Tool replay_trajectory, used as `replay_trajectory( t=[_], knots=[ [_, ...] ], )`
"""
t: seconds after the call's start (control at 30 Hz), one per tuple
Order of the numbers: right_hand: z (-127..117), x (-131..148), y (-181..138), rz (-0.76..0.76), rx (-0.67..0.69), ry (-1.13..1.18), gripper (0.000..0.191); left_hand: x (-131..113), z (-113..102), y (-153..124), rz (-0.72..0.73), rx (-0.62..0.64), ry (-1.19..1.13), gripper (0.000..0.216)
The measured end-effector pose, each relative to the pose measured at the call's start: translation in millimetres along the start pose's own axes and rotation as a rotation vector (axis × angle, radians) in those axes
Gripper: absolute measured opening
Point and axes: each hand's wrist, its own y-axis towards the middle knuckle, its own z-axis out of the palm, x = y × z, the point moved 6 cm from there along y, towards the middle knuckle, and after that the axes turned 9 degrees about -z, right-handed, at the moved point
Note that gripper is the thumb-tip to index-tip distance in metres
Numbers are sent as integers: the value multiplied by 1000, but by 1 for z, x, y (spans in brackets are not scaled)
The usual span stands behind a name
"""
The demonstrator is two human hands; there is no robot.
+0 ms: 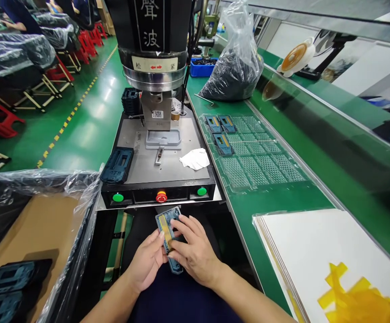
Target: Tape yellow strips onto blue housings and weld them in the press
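Over my lap, a dark blue-grey plastic housing (175, 265) with a yellow strip (164, 227) along its face is tilted between both hands. My left hand (149, 259) grips its left edge, thumb on the face beside the strip. My right hand (197, 251) lies over its right side with bent fingers touching the face and the strip; whether they pinch anything small cannot be seen. Just beyond stands an ultrasonic welding machine (156, 80) with a metal horn above a pale fixture (163, 139). Stacked dark housings (118, 165) sit on its left front corner.
A clear blister tray (258, 157) at right holds several housings (223, 143). Nearer are white sheets (302, 242) with yellow film pieces (356, 291). A white cloth (195, 159) lies on the machine plate. Left is a plastic-lined bin (36, 224) with more housings (10, 278).
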Motion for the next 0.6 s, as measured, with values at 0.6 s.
replay_trajectory(
  t=[0.6],
  knots=[
    [-3,-19,4,335,260,3,78,-9,0,2,151,33,-74,48]
  ],
)
